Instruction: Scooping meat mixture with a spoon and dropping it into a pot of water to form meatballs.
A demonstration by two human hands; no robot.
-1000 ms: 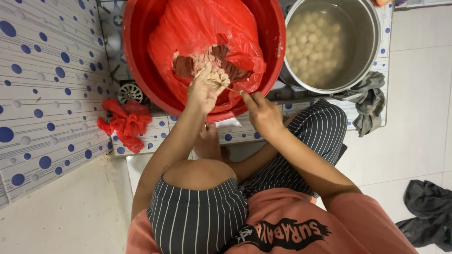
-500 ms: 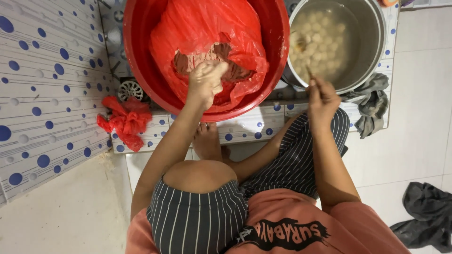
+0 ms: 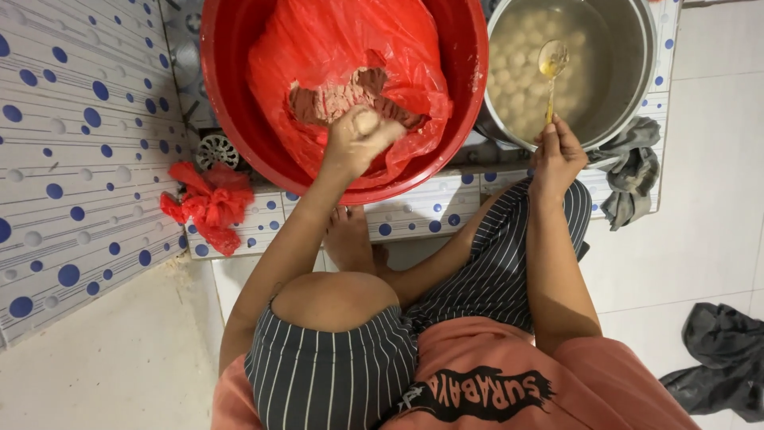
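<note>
1. A crumpled red plastic bag (image 3: 208,205) lies on the dotted tile ledge (image 3: 79,159), down and left of the gripping hands.
2. A grey rag (image 3: 633,171) hangs just right of them.
3. A dark cloth (image 3: 720,358) sits on the floor, well below-right.
4. A round metal drain cover (image 3: 216,150) is left.

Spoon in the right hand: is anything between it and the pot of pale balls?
Nothing visible. The right hand holds the spoon with its bowl already past the rim of the pot, over the balls. The left hand, squeezing paste, is over the red basin.
</note>
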